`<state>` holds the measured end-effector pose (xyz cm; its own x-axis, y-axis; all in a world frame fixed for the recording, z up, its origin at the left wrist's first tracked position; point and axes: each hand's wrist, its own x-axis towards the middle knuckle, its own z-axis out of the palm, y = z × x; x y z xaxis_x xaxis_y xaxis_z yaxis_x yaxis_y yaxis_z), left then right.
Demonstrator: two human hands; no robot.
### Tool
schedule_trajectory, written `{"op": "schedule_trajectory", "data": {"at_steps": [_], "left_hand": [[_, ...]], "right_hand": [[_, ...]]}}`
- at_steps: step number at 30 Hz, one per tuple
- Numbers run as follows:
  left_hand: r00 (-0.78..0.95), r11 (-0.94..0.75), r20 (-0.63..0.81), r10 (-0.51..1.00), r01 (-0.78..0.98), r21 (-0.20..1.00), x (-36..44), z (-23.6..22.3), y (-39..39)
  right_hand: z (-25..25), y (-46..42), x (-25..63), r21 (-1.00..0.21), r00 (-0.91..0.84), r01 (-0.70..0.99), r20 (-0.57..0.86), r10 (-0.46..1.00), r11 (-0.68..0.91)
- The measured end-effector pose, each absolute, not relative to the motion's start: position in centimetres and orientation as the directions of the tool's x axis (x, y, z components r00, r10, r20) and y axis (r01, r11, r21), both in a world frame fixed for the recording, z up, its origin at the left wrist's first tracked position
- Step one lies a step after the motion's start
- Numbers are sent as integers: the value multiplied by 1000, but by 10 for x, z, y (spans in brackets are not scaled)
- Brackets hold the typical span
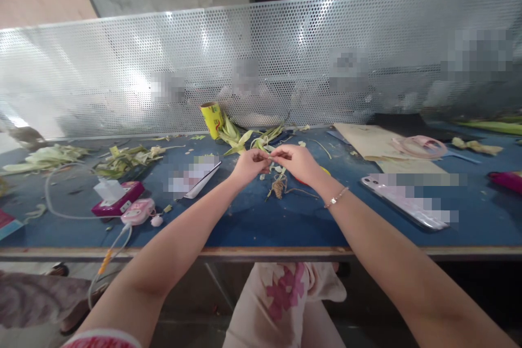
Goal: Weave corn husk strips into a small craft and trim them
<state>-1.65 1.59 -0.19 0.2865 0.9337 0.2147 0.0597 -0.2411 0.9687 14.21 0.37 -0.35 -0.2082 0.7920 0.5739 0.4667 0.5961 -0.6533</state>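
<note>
My left hand (248, 166) and my right hand (297, 162) meet over the middle of the blue table (261, 217), fingers pinched together on a thin pale strip (271, 158) stretched between them. The strip is too small to name for sure. Below the hands hangs a small brown twine bundle (278, 188) with loose ends, resting on the table. Green leaf strips (248, 138) lie just beyond the hands, next to a tipped yellow cup (212, 118). A thin bracelet sits on my right wrist.
A perforated metal screen (261, 60) closes the far edge. Left: leaf scraps (122, 156), a pink tissue pack (117, 197), a small pink device (137, 211) with a white cable. Right: a phone (410, 201), brown paper (379, 144), a pink coil (420, 147).
</note>
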Motion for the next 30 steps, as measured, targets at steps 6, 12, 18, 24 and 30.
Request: {"op": "schedule_trajectory", "data": {"at_steps": [6, 12, 18, 24, 30], "left_hand": [[284, -269, 234, 930, 91, 959, -17, 0, 17], [316, -461, 346, 884, 451, 764, -15, -9, 17], [463, -605, 392, 795, 560, 566, -10, -21, 15], [447, -601, 404, 798, 635, 485, -14, -23, 20], [509, -637, 385, 770, 649, 417, -19, -22, 24]], "right_hand": [[-4, 6, 146, -645, -196, 470, 590, 784, 603], [-6, 13, 149, -856, -99, 173, 476, 874, 487], [-9, 20, 150, -932, -29, -94, 355, 934, 351], [-8, 21, 153, -927, -40, -210, 326, 944, 312], [-8, 20, 154, -922, -40, -264, 304, 952, 284]]}}
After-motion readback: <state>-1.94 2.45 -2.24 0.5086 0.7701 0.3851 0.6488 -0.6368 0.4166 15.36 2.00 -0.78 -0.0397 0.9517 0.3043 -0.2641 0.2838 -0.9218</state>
